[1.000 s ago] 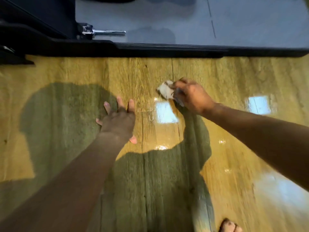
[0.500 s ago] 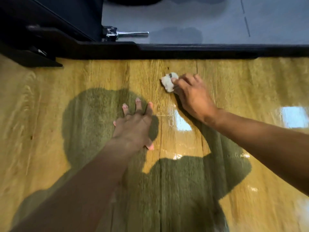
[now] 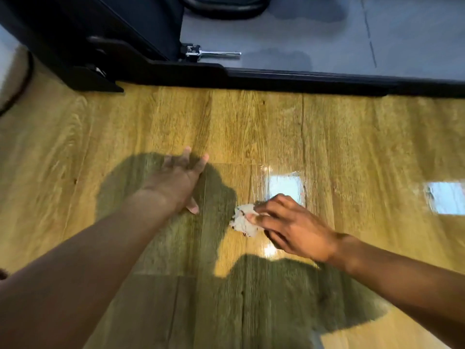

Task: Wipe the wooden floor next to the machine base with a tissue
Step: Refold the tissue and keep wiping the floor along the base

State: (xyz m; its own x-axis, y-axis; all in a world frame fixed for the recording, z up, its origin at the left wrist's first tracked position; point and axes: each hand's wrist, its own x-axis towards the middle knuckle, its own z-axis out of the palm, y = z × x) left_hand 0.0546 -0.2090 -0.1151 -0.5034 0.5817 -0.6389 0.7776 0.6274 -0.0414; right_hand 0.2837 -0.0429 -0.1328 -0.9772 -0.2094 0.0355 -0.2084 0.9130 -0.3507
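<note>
Wiping is judged to be under way in the head view. A crumpled white tissue point(image 3: 245, 220) is pinched by the right hand point(image 3: 294, 233) and held down against the wooden floor point(image 3: 251, 127), well short of the black machine base point(image 3: 276, 79) and on the person's side of it. The fingers point(image 3: 266, 217) are curled over the nearer edge of the wad, with the thumb side tucked beneath. This grip is presumably chosen so that pressure can be put on the paper while most of it is left exposed to the boards.

The left hand point(image 3: 176, 183) is laid flat on the floor, slightly nearer the base than the tissue and apart from it. Its fingers are straight and spread toward the base and nothing is held. It is most likely planted there as a prop for the leaning body.

No clear direction is given by the wad, since it is bunched. Its slightly longer dimension appears to run diagonally, from the end nearer the base to the end nearer the person.

A chrome pin point(image 3: 214, 54) is seen on the grey deck point(image 3: 327, 34) beyond the base's edge.
</note>
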